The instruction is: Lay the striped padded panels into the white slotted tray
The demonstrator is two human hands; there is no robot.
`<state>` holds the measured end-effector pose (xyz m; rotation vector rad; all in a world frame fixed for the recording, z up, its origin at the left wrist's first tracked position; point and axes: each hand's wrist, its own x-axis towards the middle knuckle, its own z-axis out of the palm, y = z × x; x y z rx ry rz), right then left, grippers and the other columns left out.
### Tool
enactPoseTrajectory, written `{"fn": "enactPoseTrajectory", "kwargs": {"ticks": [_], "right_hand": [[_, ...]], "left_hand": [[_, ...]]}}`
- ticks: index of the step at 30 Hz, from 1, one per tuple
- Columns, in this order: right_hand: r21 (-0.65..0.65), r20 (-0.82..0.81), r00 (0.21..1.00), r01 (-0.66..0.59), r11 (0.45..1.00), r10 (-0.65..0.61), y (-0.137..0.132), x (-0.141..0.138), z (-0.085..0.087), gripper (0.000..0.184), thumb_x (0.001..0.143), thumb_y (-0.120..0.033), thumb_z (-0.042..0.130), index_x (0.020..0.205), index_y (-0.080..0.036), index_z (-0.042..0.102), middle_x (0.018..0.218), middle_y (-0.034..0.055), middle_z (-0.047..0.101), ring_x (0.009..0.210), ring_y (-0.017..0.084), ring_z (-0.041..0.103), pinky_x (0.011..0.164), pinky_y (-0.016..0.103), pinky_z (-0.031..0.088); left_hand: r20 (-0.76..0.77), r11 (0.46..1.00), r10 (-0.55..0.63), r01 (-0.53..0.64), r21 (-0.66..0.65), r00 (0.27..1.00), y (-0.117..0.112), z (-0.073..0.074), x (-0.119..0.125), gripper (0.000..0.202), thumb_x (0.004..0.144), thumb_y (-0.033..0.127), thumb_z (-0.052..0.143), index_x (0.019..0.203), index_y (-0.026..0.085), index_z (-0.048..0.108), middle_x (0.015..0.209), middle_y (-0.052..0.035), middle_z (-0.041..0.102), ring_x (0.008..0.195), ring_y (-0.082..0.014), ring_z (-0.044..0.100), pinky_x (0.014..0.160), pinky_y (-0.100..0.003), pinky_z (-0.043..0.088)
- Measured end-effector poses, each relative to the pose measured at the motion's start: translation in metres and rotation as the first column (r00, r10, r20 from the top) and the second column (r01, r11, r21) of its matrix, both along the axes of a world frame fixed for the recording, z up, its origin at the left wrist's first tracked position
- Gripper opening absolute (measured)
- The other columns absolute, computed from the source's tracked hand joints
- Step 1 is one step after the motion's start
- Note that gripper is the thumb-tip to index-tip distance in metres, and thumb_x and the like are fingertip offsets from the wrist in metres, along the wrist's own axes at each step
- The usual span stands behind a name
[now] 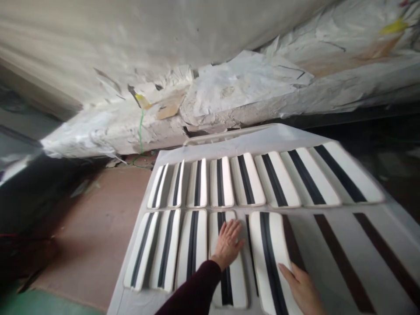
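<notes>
Flat on a white panel with a black centre stripe (236,284) in the front row lies my left hand (228,240), fingers stretched out. My right hand (303,286) grips the right edge of another white panel with a black stripe (256,236), thumb on top and the other fingers out of sight beneath. That panel is tilted, partly over a dark brown strip (292,240). Three more such panels, among them an outer one (136,258), lie left of my left hand. What the panels are made for I cannot tell.
A back row of several striped white panels (226,181) runs across the light-grey covered table (328,271). Dark brown strips (341,258) lie at the right. Behind stands a ledge under crumpled white sheeting (239,83), with a green cord (141,131) hanging down.
</notes>
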<state>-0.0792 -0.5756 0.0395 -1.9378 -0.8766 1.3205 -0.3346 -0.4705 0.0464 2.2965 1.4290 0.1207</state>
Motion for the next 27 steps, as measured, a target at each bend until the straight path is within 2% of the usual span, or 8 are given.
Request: {"fn": "enactPoseTrajectory", "kwargs": {"ticks": [3,5,8,12,17,19,24,27], "right_hand": [[-0.073,-0.230,0.972,-0.068,0.995,0.050,0.007,-0.001,0.022,0.041,0.078,-0.062,0.062,0.083,-0.022,0.067,0.092,0.0089,0.077,0.103,0.035,0.067,0.100,0.046,0.047],[-0.112,-0.316,0.947,-0.098,0.989,0.058,0.007,0.000,0.026,0.039,0.082,-0.060,0.060,0.089,-0.022,0.063,0.093,0.0064,0.075,0.102,0.031,0.065,0.098,0.042,0.046],[-0.102,-0.276,0.954,-0.148,0.984,0.114,0.010,0.001,0.019,0.034,0.084,-0.058,0.057,0.078,-0.024,0.055,0.080,0.0017,0.067,0.086,0.025,0.061,0.086,0.039,0.045],[-0.072,-0.147,0.978,-0.163,0.984,0.151,0.026,-0.004,0.006,0.038,0.078,-0.055,0.063,0.062,-0.027,0.042,0.060,-0.0057,0.045,0.065,0.019,0.046,0.069,0.036,0.036],[-0.126,-0.375,0.912,-0.226,0.966,0.165,0.037,-0.004,0.012,0.036,0.083,-0.055,0.059,0.083,-0.019,0.061,0.077,0.0026,0.068,0.081,0.024,0.063,0.077,0.036,0.047],[-0.138,-0.417,0.893,-0.249,0.959,0.172,0.037,-0.003,0.013,0.037,0.084,-0.055,0.057,0.088,-0.019,0.062,0.079,0.0032,0.070,0.085,0.026,0.066,0.078,0.037,0.049],[-0.139,-0.160,0.966,-0.227,0.964,0.205,0.042,-0.012,0.000,0.032,0.078,-0.052,0.057,0.066,-0.023,0.051,0.059,-0.0044,0.050,0.064,0.019,0.050,0.064,0.035,0.035],[-0.149,-0.073,0.975,-0.218,0.964,0.209,0.042,-0.019,-0.007,0.033,0.079,-0.054,0.052,0.072,-0.021,0.055,0.066,-0.0010,0.056,0.070,0.022,0.054,0.067,0.036,0.037]], "left_hand": [[-0.023,1.000,-0.024,0.025,0.016,0.999,0.003,-0.002,0.000,0.060,0.096,0.029,0.055,0.152,0.019,0.035,0.159,-0.0051,0.034,0.150,-0.0253,0.020,0.124,-0.054,0.021],[-0.020,0.999,-0.039,0.040,0.034,0.999,0.004,-0.004,-0.001,0.062,0.096,0.029,0.055,0.152,0.020,0.033,0.159,-0.0049,0.033,0.151,-0.0252,0.020,0.123,-0.054,0.021],[-0.010,0.998,-0.039,0.040,0.058,0.999,0.002,-0.007,-0.003,0.059,0.098,0.027,0.050,0.153,0.021,0.030,0.159,-0.0036,0.033,0.151,-0.0241,0.020,0.123,-0.054,0.023],[0.011,0.996,-0.026,0.025,0.082,1.000,0.002,-0.007,-0.002,0.054,0.101,0.022,0.042,0.153,0.020,0.029,0.156,-0.0042,0.038,0.150,-0.0224,0.023,0.122,-0.052,0.025],[0.015,0.992,-0.035,0.033,0.122,0.999,0.004,-0.007,-0.003,0.060,0.100,0.025,0.046,0.155,0.019,0.024,0.158,-0.0072,0.035,0.150,-0.0229,0.023,0.122,-0.051,0.027],[0.005,0.989,-0.043,0.042,0.140,0.999,0.004,-0.008,-0.004,0.061,0.100,0.027,0.046,0.156,0.019,0.022,0.160,-0.0080,0.031,0.150,-0.0225,0.023,0.122,-0.050,0.027],[-0.051,0.981,-0.070,0.078,0.180,0.996,0.008,-0.011,-0.004,0.059,0.100,0.027,0.044,0.156,0.018,0.025,0.161,-0.0083,0.027,0.150,-0.0235,0.021,0.121,-0.050,0.028],[-0.101,0.975,-0.087,0.105,0.195,0.991,0.015,-0.013,0.002,0.060,0.098,0.028,0.048,0.154,0.019,0.030,0.161,-0.0074,0.026,0.151,-0.0262,0.019,0.121,-0.051,0.028]]}}
